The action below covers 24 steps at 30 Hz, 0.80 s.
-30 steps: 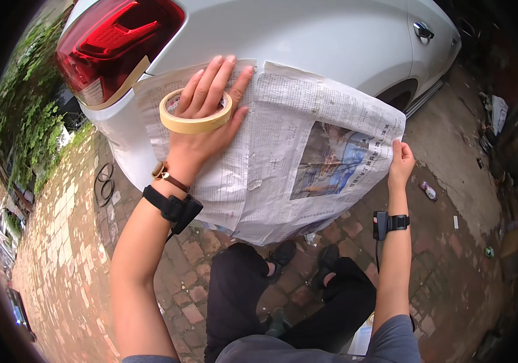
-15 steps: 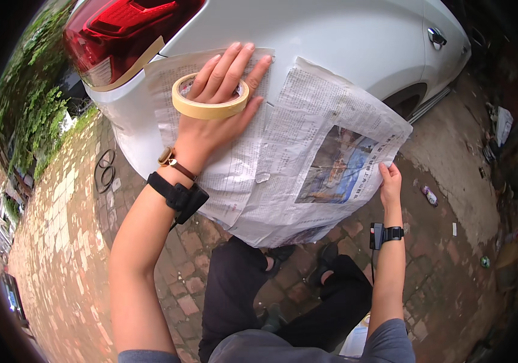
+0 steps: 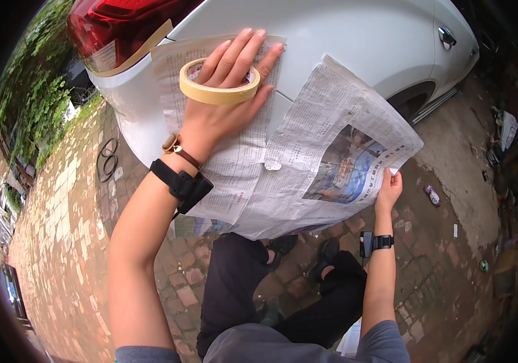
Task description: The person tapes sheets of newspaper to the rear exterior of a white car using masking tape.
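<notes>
A spread sheet of newspaper (image 3: 283,145) with a coloured picture lies partly against the white car's rear corner (image 3: 337,36). My left hand (image 3: 219,121) presses its upper left part to the body panel, fingers stretched out and slightly apart. Round those fingers hangs a roll of pale yellow masking tape (image 3: 219,95). At the sheet's lower right edge, my right hand (image 3: 389,192) pinches the paper between thumb and fingers. That side of the sheet stands off the car, and a small torn hole shows near the middle fold.
A red tail light (image 3: 110,33) with a tan tape strip (image 3: 150,48) along its edge is at upper left. Black cable loops (image 3: 107,160) lie on the brick paving (image 3: 59,242). Litter (image 3: 432,195) lies to the right, below the wheel arch (image 3: 413,100).
The newspaper's right part has swung away from the left part, widening the gap at the top. My right hand has drawn slightly lower, still pinching the edge; my left hand keeps pressing.
</notes>
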Each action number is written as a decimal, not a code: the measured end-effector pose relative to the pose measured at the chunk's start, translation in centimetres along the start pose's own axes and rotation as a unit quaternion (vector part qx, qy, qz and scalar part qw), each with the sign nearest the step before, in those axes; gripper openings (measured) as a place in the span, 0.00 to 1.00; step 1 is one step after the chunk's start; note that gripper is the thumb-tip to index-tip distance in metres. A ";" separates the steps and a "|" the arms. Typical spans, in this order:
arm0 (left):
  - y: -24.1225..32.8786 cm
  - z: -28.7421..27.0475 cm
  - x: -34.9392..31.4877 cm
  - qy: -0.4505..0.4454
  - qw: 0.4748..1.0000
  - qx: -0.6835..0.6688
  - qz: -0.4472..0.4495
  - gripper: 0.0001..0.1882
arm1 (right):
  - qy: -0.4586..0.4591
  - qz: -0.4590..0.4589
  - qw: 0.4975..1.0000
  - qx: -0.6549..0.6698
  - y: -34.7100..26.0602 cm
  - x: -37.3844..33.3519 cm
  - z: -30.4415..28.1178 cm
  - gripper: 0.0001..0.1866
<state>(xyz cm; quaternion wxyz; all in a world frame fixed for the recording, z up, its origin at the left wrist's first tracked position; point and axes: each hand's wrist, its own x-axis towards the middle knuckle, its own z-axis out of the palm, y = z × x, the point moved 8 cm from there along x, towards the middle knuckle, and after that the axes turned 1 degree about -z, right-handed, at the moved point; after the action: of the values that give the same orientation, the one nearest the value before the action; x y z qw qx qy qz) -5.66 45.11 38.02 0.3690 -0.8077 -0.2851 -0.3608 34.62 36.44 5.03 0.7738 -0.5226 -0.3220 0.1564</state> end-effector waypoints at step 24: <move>2.8 1.5 -13.8 -0.086 0.988 0.103 0.072 0.28 | 0.117 -0.129 0.966 -0.191 -6.2 -0.4 -0.2 0.12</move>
<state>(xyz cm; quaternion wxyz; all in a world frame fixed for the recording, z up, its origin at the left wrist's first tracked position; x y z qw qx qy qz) -11.04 42.02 25.31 0.4490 -0.8119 -0.2930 -0.2312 33.87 33.55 10.45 0.7057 -0.6290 -0.3183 -0.0713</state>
